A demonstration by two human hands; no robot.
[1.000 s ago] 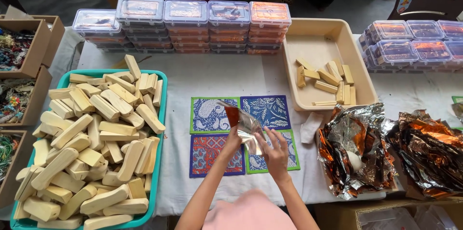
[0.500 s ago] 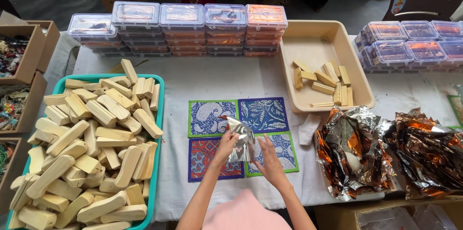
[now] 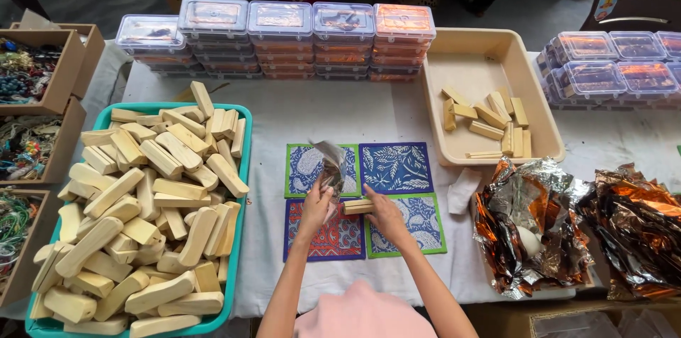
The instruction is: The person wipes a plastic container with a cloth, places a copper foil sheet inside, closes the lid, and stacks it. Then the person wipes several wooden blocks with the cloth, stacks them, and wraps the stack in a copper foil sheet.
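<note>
My left hand (image 3: pixel 316 204) holds up a crinkled silver and orange foil sheet (image 3: pixel 330 163) over the patterned cloth mats (image 3: pixel 394 166). My right hand (image 3: pixel 380 210) grips a small pale wooden block (image 3: pixel 357 206) just to the right of the foil, low over the mats. The four mats, blue, red and green-edged, lie in a square on the white tablecloth in front of me.
A teal tray (image 3: pixel 240 189) piled with wooden blocks sits at left. A beige tray (image 3: pixel 489 54) with several blocks is at back right. Stacked clear lidded boxes (image 3: pixel 280 36) line the back. Crumpled foil heaps (image 3: pixel 532 221) lie at right. Cardboard boxes (image 3: pixel 42 72) of beads stand far left.
My left hand lifted the foil sheet up and to the left. My right hand, empty before, now holds a wooden block beside it.
</note>
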